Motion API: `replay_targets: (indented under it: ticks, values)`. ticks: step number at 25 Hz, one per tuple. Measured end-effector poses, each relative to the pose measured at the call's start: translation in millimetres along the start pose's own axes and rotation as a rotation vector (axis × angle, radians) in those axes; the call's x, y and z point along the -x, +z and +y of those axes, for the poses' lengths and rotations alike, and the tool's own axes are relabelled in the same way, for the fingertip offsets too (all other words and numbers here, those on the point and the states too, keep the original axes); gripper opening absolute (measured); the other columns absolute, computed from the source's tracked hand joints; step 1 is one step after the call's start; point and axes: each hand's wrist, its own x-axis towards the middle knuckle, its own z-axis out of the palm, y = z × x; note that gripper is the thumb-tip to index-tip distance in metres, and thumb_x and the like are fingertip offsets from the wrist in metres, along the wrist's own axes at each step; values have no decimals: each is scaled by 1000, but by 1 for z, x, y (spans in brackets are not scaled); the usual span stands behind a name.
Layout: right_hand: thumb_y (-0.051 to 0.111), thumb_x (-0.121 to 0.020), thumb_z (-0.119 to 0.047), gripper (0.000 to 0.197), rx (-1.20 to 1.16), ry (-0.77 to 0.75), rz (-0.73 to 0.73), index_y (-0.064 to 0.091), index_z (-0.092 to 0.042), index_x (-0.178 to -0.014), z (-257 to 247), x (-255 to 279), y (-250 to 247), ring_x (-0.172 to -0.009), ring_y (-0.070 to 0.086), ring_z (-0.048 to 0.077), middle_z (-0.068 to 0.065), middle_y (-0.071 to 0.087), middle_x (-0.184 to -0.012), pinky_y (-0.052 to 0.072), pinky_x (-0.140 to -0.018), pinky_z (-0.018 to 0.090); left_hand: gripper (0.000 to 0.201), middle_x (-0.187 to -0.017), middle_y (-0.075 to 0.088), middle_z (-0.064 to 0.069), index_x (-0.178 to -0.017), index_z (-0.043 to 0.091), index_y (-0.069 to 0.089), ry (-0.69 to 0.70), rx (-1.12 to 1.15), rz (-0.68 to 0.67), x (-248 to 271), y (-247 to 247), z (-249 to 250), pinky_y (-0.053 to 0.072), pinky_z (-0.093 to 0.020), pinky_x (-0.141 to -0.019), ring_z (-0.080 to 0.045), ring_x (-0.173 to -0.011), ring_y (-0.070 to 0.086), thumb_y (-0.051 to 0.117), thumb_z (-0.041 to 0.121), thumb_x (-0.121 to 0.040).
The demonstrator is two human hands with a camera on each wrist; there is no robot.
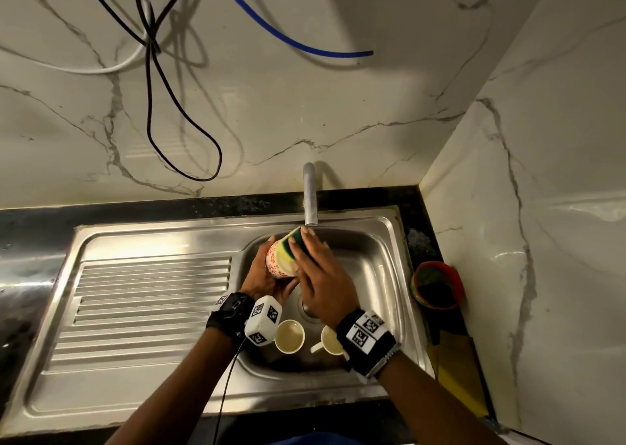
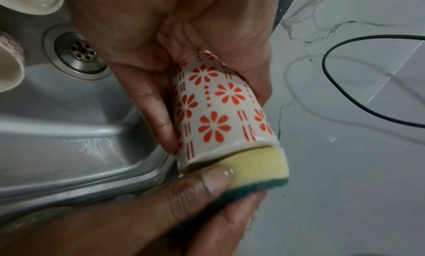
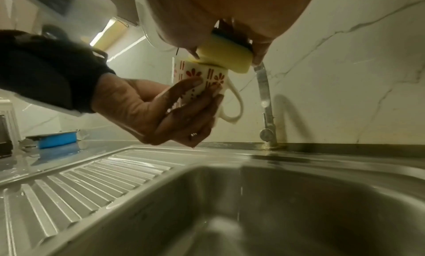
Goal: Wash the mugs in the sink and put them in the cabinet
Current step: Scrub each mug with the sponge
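My left hand grips a white mug with red flowers above the steel sink basin; the wrist views show the mug cupped from below, its handle free. My right hand pinches a yellow sponge with a green scouring side and presses it against the mug's rim. Two more mugs stand in the basin near me, one upright at the left, the other partly hidden by my right wrist.
The tap stands just behind the hands, with a thin stream of water in the right wrist view. The ribbed drainboard lies to the left. A red bowl sits on the black counter at the right. Cables hang on the marble wall.
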Motion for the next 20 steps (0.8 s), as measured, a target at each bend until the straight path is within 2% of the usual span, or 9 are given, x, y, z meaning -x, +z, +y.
replay_targets:
  ticks: [2,5,8,9,12,14,15,18,20]
  values:
    - [51,-108,-20,53,26,-1,8,39,-17,-160,13,-1,-2,-160,21,20,5,23,-173,37,-122,47,66,-106,72,-14,-128,12,67,20,53,-3,0,-2,-1,62,-33,-59,-26,-89,73,58,64,-89]
    - [52,-108,-21,52,-7,122,42,43,-18,-158,4,18,7,-158,27,17,1,24,-172,45,-116,41,64,-112,71,-14,-130,14,66,59,96,34,-2,-1,-1,62,-33,-64,-26,-94,72,59,62,-89]
    - [54,-104,-15,48,29,-54,52,52,-12,-152,-1,27,14,-154,36,25,10,37,-166,43,-117,44,56,-97,74,-13,-102,11,79,8,41,63,2,3,-6,60,-28,-56,-24,-78,74,53,60,-92]
    - [52,-104,-16,48,34,-101,37,52,-11,-152,1,23,10,-154,36,28,12,38,-166,42,-118,46,57,-97,74,-12,-101,11,80,-31,10,70,5,5,-8,59,-28,-56,-23,-77,74,55,61,-90]
    - [48,-107,-23,51,21,-26,17,44,-16,-158,11,14,6,-154,35,24,7,27,-171,46,-116,42,67,-107,72,-11,-114,12,76,-35,-52,118,8,-4,-7,60,-33,-78,-24,-92,70,70,67,-76]
    - [52,-107,-25,53,10,134,70,43,-19,-159,11,21,8,-147,46,20,2,27,-171,54,-106,35,69,-115,71,-13,-113,10,77,-18,-55,162,5,-6,-3,49,-36,-99,-26,-102,68,74,67,-74]
    - [55,-105,-25,53,18,167,93,46,-19,-157,7,27,9,-142,52,20,3,31,-170,56,-102,34,70,-118,70,-13,-115,9,76,-11,-45,164,4,-5,-2,48,-36,-100,-26,-103,68,73,67,-75]
    - [66,-100,-21,46,62,-12,95,61,-14,-146,-11,37,14,-135,60,24,10,47,-160,58,-99,36,62,-103,73,-12,-115,8,71,-14,-63,142,13,2,1,58,-33,-84,-22,-90,71,62,62,-88]
    - [69,-99,-20,45,69,-141,55,63,-14,-143,-17,27,11,-134,59,26,12,50,-158,55,-103,35,34,-92,70,-3,-103,17,65,-46,-33,99,6,8,-1,59,-22,-67,-8,-72,73,46,45,-103]
